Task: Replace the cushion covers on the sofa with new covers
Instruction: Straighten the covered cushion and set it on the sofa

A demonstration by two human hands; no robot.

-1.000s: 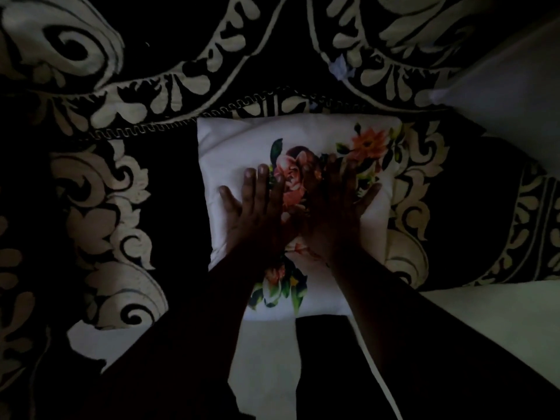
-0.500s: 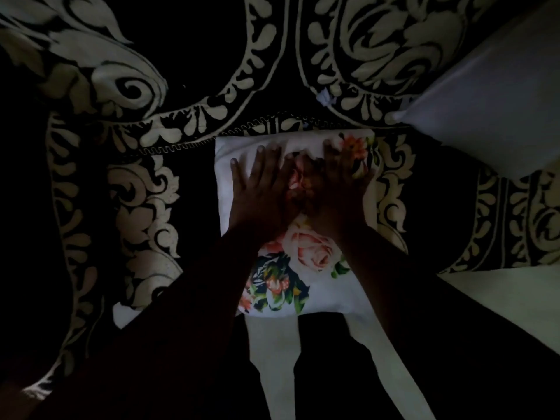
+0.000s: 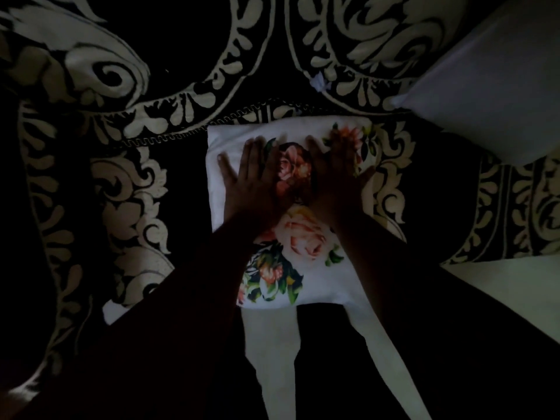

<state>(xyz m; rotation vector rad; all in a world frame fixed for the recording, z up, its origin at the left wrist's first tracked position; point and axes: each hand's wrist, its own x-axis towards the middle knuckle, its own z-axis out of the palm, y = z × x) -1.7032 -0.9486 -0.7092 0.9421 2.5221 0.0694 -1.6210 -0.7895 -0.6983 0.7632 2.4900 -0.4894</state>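
- Head view, dim light: floral cushion (image 3: 303,237) lying flat on the sofa seat (image 3: 127,189), near the middle of the picture, far edge just beside the seam where the patterned backrest (image 3: 212,65) begins; near edge close to the front of the seat.
- Left hand (image 3: 257,180) flat on the left part of the cushion, fingers straight and spread, palm down, gripping nothing; right hand (image 3: 336,174) likewise flat on the right part, fingers straight, pressing the printed roses; thumbs close together but apparently apart.
- Plain white cushion (image 3: 491,95) propped far right, well apart from both hands; whether covered or bare, cannot tell.
- Likely step: smoothing or plumping the freshly covered cushion; opening or zip side not visible.
- Handling, as a judgement: light, soft, yielding under the palms; thin cover fabric probably smooth and prone to sliding or bunching over the filling; nothing fragile.
- Best hold: both side edges or two opposite corners, pinching cover and filling together; lifting by the cover alone risks dragging it askew.
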